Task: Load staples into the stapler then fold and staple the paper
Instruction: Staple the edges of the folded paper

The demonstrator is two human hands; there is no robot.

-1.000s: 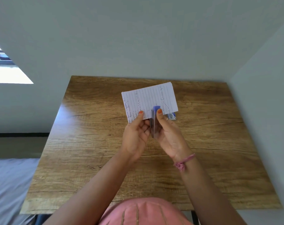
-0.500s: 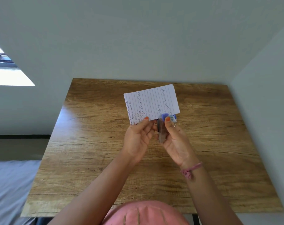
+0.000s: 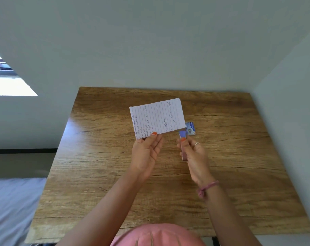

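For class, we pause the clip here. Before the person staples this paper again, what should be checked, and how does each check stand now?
1. Paper gripped: ok, left hand pinches its lower edge.
2. Stapler gripped: ok, in the right hand.
3. Paper inside the stapler's mouth: not ok, the stapler sits beside the paper's lower right corner.
4. Paper folded: cannot tell, only one face shows.
5. Staples loaded: cannot tell, the inside is hidden.
6. Staple box out of the way: ok, it lies on the table.
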